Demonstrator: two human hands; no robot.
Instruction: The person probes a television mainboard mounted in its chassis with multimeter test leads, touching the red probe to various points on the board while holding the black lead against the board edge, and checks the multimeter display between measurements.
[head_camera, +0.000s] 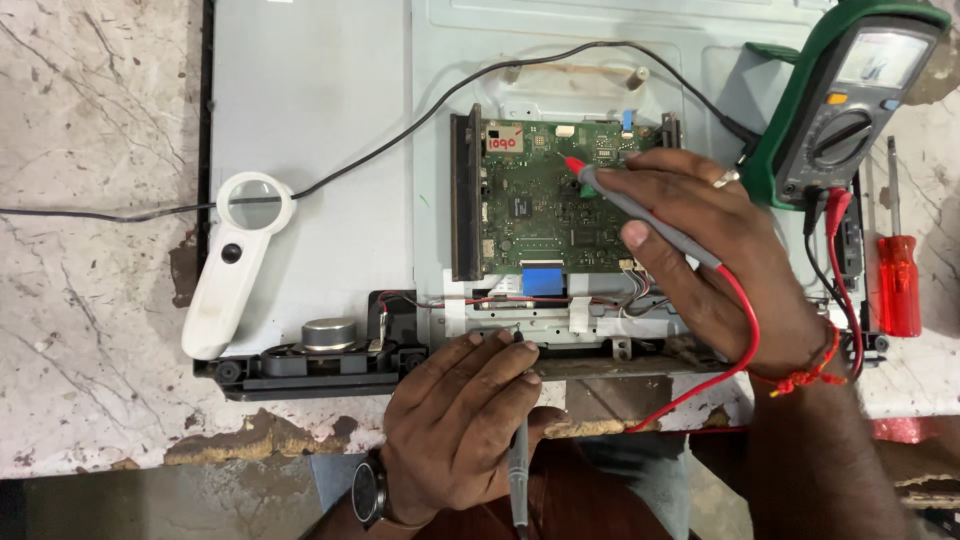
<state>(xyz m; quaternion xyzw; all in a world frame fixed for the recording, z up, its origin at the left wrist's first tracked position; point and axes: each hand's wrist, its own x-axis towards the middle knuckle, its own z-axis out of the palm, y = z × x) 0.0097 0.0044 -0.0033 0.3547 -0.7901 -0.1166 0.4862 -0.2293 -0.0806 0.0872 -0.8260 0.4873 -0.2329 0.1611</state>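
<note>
Near the left edge of the grey back panel (310, 90), lying on its side: a white handheld magnifier (235, 265), lens end up, handle slanting down toward the panel's lower left corner. Crossing over it from the marble bench (90, 250), a thin black cable (400, 140). Along the panel's bottom edge, just right of the magnifier handle, a round silver-capped speaker (329, 334) in a black frame. Further right on that bottom edge, the left hand (465, 425), fingers closed around a black test probe (519, 470), tip pressed onto the metal bracket (560, 330) below the board; a dark wristwatch (368, 493) on the wrist. At the panel's centre, a green circuit board (530, 200) with a blue ribbon connector (543, 281) at its lower edge. Over the board's right half, the right hand (720, 250), pinched shut on a grey, red-tipped test probe (640, 210), tip touching the board near its top; red lead (735, 340) looping under the wrist. At the upper right corner, a green multimeter (850, 100), propped and tilted. Off the right edge, on the bench, a red-handled screwdriver (898, 270), upright.
</note>
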